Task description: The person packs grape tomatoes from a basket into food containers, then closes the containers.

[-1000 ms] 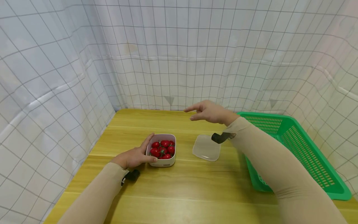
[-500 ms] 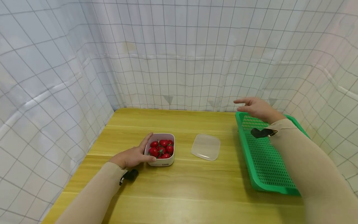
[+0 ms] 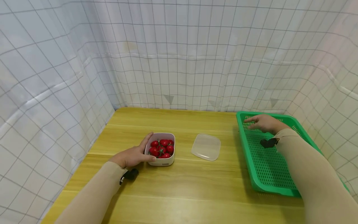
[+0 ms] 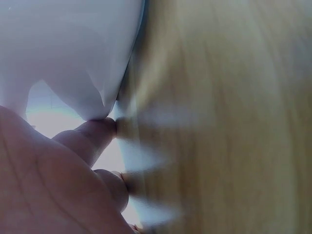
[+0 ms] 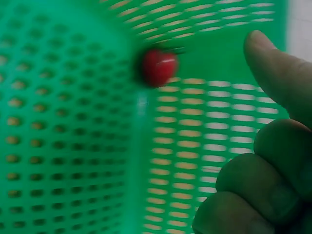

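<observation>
A white square container (image 3: 160, 162) holds several red cherry tomatoes (image 3: 162, 148), some with green stems. My left hand (image 3: 131, 156) grips its left side, thumb along the front wall and a finger reaching to the back left corner. In the left wrist view the hand's fingers touch the white wall. My right hand (image 3: 263, 123) hangs over the far end of the green basket (image 3: 253, 177) with nothing in its fingers. In the right wrist view a single cherry tomato (image 5: 160, 67) is at the basket's corner, apart from the thumb and fingers. The head view does not show this tomato.
Between the container and the basket a clear plastic lid (image 3: 206, 147) lies flat on the wooden table (image 3: 181, 193). White curtains (image 3: 184, 62) with a dark grid pattern rise behind and on both sides.
My right hand has swung rightward from above the lid to the basket, then dropped lower into it. My left hand and the container stay in place.
</observation>
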### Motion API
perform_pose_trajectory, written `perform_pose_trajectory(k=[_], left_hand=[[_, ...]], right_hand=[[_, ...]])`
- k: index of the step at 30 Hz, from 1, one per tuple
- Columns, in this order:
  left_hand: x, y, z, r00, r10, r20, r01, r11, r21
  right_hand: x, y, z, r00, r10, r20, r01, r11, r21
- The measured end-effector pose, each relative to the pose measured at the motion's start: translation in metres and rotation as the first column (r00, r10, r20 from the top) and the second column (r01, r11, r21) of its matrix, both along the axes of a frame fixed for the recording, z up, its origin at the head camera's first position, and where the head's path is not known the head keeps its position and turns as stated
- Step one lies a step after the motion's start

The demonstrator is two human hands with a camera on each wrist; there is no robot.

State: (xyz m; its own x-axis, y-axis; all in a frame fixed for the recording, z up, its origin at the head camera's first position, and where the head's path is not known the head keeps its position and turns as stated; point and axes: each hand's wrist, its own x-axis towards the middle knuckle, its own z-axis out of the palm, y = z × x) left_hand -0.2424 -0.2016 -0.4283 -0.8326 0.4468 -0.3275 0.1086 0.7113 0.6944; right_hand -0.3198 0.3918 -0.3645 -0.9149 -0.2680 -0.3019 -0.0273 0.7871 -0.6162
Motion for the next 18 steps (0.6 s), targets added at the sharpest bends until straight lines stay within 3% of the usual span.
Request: perform_pose_trajectory(k=[7, 13, 18], left_hand=[[0.000, -0.001, 0.000, 1.000, 0.003, 0.000, -0.003, 1.000, 0.013], [0.001, 0.000, 0.000, 1.000, 0.011, -0.010, -0.011, 1.000, -0.005], [0.001, -0.001, 0.001, 1.000, 0.012, -0.019, -0.013, 0.999, -0.032]], right_hand=[[-0.008, 0.004, -0.025, 0.994, 0.084, 0.066, -0.089, 0.993, 0.077], [-0.012, 0.008, -0.039, 0.994, 0.110, 0.022, -0.112, 0.984, 0.139], [-0.016, 0.004, -0.046, 0.993, 0.110, 0.034, -0.114, 0.985, 0.127]])
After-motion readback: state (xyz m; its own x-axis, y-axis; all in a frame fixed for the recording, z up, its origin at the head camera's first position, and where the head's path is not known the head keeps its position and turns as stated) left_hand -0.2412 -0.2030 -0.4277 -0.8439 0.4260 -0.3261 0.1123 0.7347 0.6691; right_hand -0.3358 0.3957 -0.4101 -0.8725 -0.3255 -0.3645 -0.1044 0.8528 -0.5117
